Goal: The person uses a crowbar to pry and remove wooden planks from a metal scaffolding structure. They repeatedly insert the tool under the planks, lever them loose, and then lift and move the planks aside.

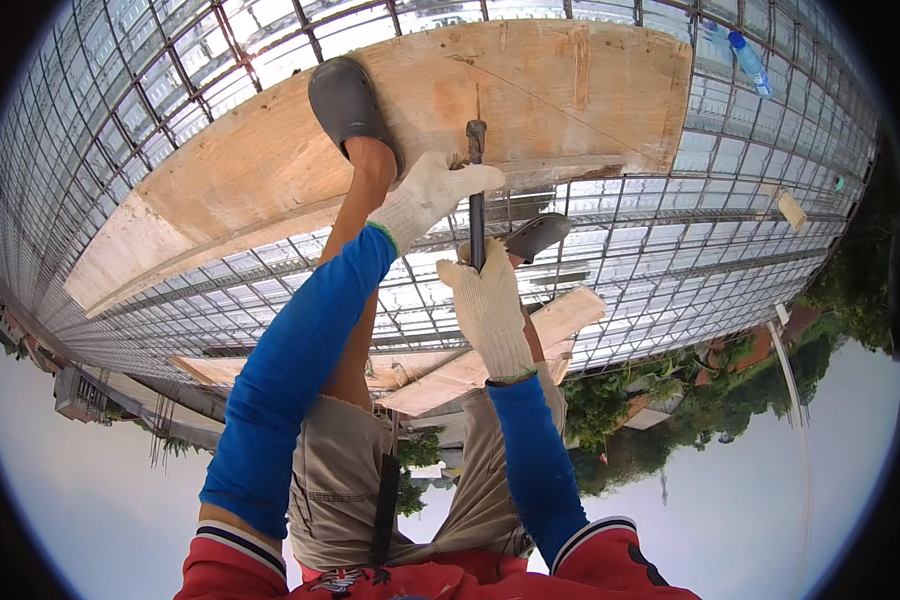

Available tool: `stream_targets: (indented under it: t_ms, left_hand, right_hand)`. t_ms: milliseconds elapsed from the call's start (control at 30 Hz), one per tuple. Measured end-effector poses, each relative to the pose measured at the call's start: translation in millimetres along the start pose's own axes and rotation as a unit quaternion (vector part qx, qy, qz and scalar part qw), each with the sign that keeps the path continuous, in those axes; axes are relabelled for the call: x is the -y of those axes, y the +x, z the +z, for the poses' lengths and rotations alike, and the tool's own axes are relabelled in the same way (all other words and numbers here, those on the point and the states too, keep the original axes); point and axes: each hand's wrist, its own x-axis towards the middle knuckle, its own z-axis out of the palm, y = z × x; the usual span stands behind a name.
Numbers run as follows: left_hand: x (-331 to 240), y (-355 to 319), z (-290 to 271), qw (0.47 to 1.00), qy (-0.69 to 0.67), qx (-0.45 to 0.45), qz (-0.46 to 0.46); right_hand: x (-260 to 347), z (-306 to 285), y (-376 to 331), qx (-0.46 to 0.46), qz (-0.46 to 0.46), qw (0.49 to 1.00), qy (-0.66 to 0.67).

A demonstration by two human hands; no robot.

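Both my hands wear off-white knitted gloves. My right hand (488, 305) is closed round the near end of a dark rod-shaped tool (477, 215). Farther up, the tool has a knobby head with a thin point beyond it, above a plywood board; its exact kind is unclear. My left hand (425, 200) is closed at the tool's upper part, a digit lying across the rod; its other fingers are partly hidden. Under the tool's far end lies the long plywood board (540, 90), my left foot in a dark clog (348, 100) standing on it.
A steel rebar grid (650, 260) over shiny, pale sheeting spreads all around. My other clog (538, 237) is beyond my right hand. More planks (500, 350) lie near my legs. A blue-capped plastic bottle (750, 65) and a small wooden block (792, 210) are at the right.
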Motion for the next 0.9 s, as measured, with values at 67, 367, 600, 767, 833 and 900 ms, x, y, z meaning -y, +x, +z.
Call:
stream_targets:
  t_ms: [67,367,600,767,833,900]
  left_hand:
    - [14,-35,32,0.999,0.032,-0.004,-0.017]
    - [-29,35,15,0.995,-0.066,-0.077,0.019]
    - [-24,20,26,0.983,-0.077,-0.155,0.058]
    - [-6,32,6,0.959,-0.133,-0.248,0.034]
    - [-12,33,-4,0.928,0.138,-0.327,0.115]
    - [-14,41,-21,0.856,0.247,-0.396,0.224]
  right_hand:
    - [-14,-40,-39,0.094,0.146,0.981,0.088]
    - [-19,-70,-20,0.156,0.028,0.987,-0.009]
    - [-22,-60,-34,0.309,0.132,0.852,0.402]
    - [-29,-66,14,0.307,0.08,0.932,0.177]
    - [-22,-69,32,0.318,0.065,0.942,0.09]
    - [-11,-72,33,0.3,0.135,0.89,0.317]
